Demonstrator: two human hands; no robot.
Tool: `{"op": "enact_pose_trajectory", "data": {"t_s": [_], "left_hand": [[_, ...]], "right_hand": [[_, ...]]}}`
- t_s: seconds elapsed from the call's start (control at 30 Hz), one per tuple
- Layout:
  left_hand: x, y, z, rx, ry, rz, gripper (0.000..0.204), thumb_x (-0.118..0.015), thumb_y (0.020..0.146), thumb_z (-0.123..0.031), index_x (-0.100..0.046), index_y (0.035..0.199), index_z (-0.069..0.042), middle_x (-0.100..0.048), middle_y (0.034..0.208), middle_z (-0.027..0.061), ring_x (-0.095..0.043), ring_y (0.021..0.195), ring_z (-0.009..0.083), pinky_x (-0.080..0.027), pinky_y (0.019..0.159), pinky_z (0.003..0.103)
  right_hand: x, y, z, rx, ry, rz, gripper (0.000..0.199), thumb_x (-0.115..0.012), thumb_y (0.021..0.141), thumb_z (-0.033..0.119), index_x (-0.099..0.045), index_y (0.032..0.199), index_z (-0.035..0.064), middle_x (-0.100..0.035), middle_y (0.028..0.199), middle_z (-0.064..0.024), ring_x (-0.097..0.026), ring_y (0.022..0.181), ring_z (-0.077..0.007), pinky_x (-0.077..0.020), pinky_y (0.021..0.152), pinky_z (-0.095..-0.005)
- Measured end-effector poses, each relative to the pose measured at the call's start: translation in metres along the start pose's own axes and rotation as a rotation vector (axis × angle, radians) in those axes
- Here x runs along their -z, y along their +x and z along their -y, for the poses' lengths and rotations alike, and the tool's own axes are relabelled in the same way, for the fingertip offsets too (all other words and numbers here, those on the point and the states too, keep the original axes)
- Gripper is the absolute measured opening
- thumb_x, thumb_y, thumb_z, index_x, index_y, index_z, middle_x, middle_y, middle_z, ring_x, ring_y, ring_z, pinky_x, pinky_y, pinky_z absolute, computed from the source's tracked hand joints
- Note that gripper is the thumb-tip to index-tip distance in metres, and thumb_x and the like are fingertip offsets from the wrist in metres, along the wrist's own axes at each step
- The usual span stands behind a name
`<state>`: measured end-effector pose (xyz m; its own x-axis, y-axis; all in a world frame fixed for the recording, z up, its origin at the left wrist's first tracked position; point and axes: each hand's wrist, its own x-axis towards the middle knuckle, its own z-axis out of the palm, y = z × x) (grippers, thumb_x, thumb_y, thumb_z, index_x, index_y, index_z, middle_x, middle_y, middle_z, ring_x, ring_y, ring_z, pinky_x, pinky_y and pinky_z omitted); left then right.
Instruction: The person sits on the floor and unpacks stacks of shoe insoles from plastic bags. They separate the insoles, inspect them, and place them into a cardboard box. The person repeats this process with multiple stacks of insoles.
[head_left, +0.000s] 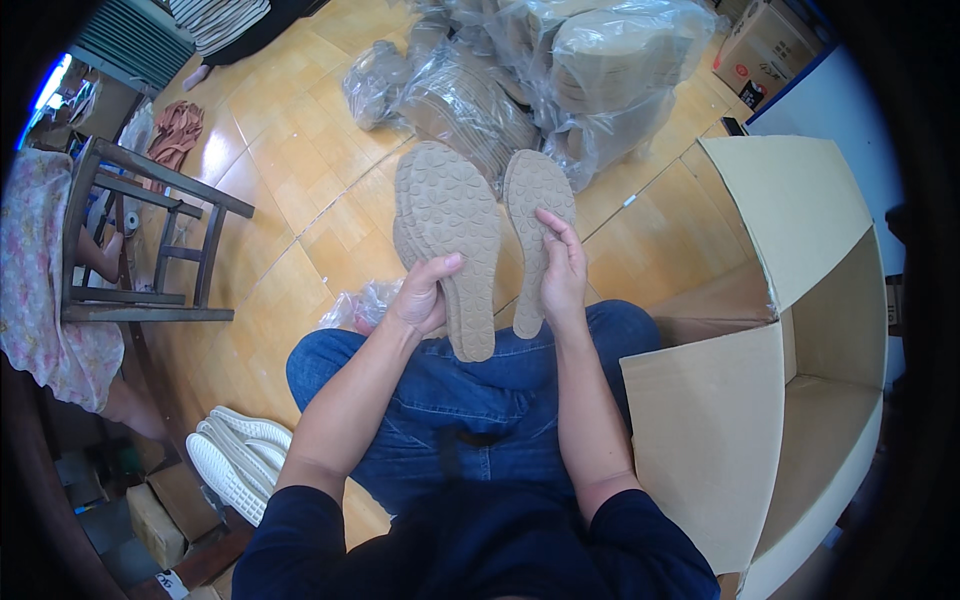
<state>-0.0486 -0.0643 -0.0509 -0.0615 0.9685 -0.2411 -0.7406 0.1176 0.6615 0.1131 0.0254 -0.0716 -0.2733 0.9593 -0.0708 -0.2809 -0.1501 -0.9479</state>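
Above my crossed legs, my left hand [424, 297] is closed around a small stack of tan shoe soles [455, 215] with a pebbled pattern. Its thumb lies across the top sole; the fingers underneath are hidden. My right hand [565, 278] grips more tan soles [535, 190], narrower in view and tilted, at least two together, with fingertips on the patterned face. The two groups are apart, side by side, toes pointing away from me. Just left of my knees lies a crumpled clear plastic bag [365, 303].
Clear bags packed with tan soles [620, 70] lie ahead on the floor. An open cardboard box [710, 430] stands close at my right. White soles [235, 465] lie at my left, below a wooden stool [150, 310]. A person in floral clothing [45, 270] is beyond it; another [220, 20] is farther off.
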Motion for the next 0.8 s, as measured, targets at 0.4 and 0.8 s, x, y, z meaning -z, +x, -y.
{"op": "enact_pose_trajectory", "data": {"t_s": [0.4,0.8], "left_hand": [[-0.007,-0.002,-0.004,0.048,-0.080,0.019,0.058,-0.063,0.083,-0.022,-0.046,0.135,0.000,-0.058,0.128,0.0151,-0.059,0.116,0.0249,-0.048,0.100,0.040],[-0.002,0.003,0.000,-0.018,-0.040,-0.074,0.055,-0.064,0.088,-0.024,-0.047,0.134,-0.002,-0.059,0.125,0.0133,-0.059,0.115,0.0250,-0.049,0.099,0.039]], "right_hand": [[-0.004,-0.010,-0.009,0.127,-0.180,0.155,0.032,-0.068,0.090,0.026,-0.065,0.104,-0.0019,-0.060,0.103,-0.0099,-0.056,0.101,-0.0170,-0.0430,0.091,-0.0288],[0.000,0.000,-0.003,0.064,0.008,-0.106,0.023,-0.055,0.099,0.022,-0.063,0.101,0.0006,-0.060,0.087,-0.0007,-0.053,0.082,-0.0073,-0.0439,0.076,-0.0230]]}}
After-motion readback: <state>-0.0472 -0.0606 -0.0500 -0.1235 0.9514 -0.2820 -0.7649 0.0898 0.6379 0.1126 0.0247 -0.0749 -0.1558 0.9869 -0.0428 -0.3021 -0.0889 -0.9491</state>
